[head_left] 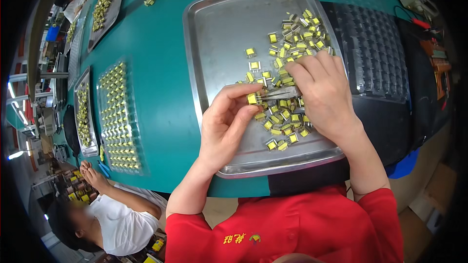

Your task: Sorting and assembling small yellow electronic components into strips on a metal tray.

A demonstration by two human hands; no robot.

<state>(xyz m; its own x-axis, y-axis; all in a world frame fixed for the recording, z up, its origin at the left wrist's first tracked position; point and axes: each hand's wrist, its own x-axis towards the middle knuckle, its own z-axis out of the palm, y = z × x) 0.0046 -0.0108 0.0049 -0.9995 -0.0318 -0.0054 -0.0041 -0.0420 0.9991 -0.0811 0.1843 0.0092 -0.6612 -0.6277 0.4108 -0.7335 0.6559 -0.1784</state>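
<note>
Between the thumb and fingers of my left hand is a small transformer wrapped in yellow tape. My right hand is closed around a pair of grey metal tweezers, whose tips point left and meet the transformer's pin side. Both hands are over a shallow metal tray. Loose yellow transformers lie heaped in the tray's right half, beneath and around my hands. My right fingers hide part of the tweezers' back end.
A clear blister tray with rows of transformers lies left on the green table. Empty clear blister trays are stacked at right. Farther left are smaller metal trays of parts. A co-worker in white sits at lower left.
</note>
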